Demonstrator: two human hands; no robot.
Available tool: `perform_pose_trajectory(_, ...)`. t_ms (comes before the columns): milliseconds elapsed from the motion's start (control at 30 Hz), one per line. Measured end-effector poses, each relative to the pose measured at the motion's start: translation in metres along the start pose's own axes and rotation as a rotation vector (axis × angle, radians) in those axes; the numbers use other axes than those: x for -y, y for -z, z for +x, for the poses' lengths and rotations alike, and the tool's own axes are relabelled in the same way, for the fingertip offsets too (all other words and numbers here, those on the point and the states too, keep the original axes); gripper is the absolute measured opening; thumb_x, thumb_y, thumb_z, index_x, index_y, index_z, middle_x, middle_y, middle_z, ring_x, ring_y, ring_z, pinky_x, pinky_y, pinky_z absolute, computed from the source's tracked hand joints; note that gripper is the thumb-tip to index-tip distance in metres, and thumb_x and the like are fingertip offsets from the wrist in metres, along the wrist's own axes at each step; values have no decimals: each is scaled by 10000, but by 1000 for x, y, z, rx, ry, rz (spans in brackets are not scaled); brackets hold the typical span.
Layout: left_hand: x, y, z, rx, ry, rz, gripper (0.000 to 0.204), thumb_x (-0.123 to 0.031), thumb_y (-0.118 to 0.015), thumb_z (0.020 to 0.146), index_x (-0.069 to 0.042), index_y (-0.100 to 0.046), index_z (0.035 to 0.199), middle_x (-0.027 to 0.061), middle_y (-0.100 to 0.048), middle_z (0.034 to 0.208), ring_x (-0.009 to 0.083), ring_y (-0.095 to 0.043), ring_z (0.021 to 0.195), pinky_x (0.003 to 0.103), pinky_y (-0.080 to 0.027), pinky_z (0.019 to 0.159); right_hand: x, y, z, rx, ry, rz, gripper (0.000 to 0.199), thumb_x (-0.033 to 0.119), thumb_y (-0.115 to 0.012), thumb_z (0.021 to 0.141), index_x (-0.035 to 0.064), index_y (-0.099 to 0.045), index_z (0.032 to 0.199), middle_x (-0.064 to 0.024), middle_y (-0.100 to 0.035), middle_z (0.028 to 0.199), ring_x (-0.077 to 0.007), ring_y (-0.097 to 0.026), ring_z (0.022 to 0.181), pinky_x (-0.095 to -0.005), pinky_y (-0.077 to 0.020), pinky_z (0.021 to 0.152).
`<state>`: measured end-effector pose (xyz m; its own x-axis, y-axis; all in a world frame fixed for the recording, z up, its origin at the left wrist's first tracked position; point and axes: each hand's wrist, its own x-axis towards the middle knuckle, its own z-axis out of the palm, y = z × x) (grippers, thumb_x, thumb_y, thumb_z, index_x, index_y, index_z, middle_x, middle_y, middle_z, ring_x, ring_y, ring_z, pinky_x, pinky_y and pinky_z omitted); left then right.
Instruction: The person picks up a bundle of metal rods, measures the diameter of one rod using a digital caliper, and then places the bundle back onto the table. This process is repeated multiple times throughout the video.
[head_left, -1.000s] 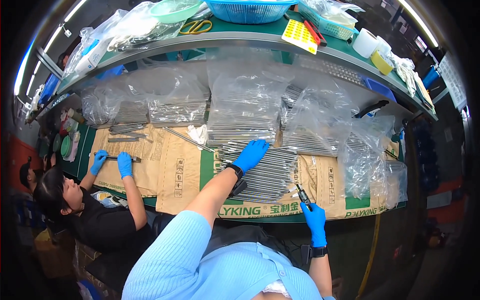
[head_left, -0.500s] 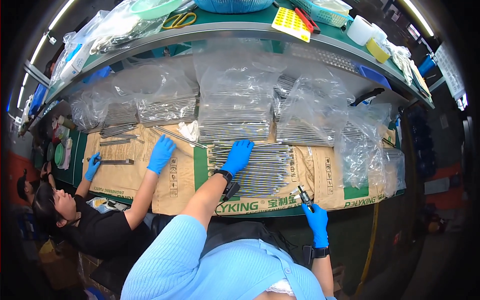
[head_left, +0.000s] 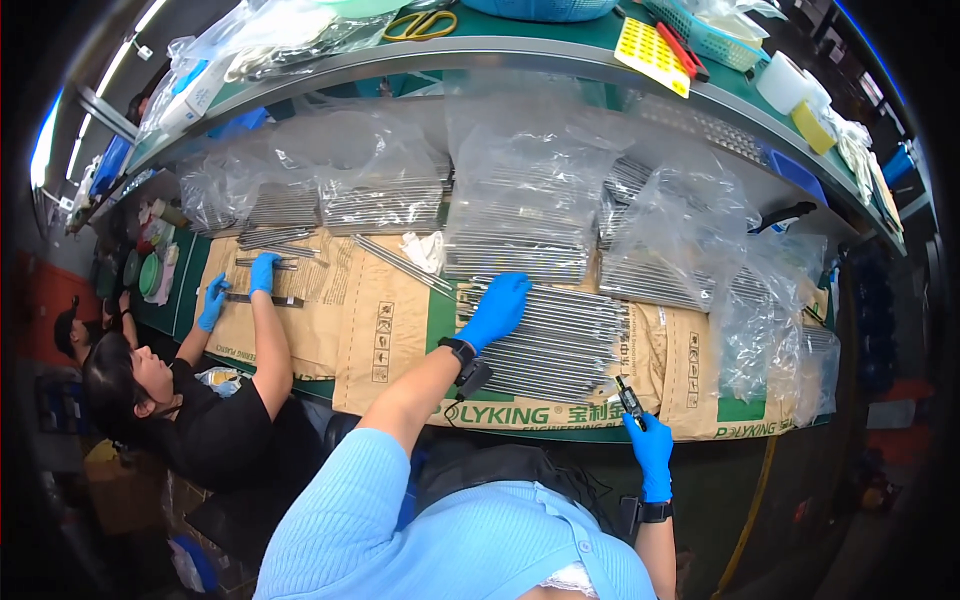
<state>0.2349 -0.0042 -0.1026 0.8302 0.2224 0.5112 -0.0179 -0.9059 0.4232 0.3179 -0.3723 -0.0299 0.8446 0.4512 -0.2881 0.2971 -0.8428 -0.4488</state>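
Thin metal rods [head_left: 550, 345] lie side by side in a wide row on brown paper sacks. My left hand [head_left: 497, 308], in a blue glove, is at the far left part of this row. Its fingers are bent together and down onto the rods; whatever lies under the fingertips is hidden. In my blue-gloved right hand [head_left: 649, 445] is a digital caliper [head_left: 630, 400], closed in by the fingers. The caliper's jaws point away from me, close to the right ends of the near rods.
Bundles of rods in clear plastic bags [head_left: 525, 215] line the back. Two loose rods [head_left: 400, 265] lie beside a white cloth [head_left: 424, 250]. At left, a co-worker's gloved hands [head_left: 262, 272] handle rods near a dark bar [head_left: 290, 301]. A shelf [head_left: 480, 45] with scissors and baskets overhangs the table.
The whole view has shifted, with the table appearing further right. My left hand stays on the row and the caliper stays in my right. The co-worker's right hand has moved left toward small rods.
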Motion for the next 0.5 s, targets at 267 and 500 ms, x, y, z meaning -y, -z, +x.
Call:
perform_pose_trajectory(267, 148, 78, -80, -422, 1324, 296, 234, -199, -519, 782, 15, -542, 873, 228, -576, 880, 389, -570, 831, 430, -477, 713, 7, -6, -6, -18, 30, 7, 420, 416, -645, 759, 6, -640, 848, -196, -604, 687, -350, -605, 656, -398, -433, 542)
perform_pose_trajectory(500, 207, 79, -71, -205, 1423, 415, 410, -317, -627, 728, 30, -541, 929, 217, -600, 952, 354, -593, 915, 431, -497, 758, 11, -5, -29, 43, -99, -71, 451, 466, -635, 751, 30, -652, 866, -213, -608, 713, -376, -600, 697, -418, -453, 562)
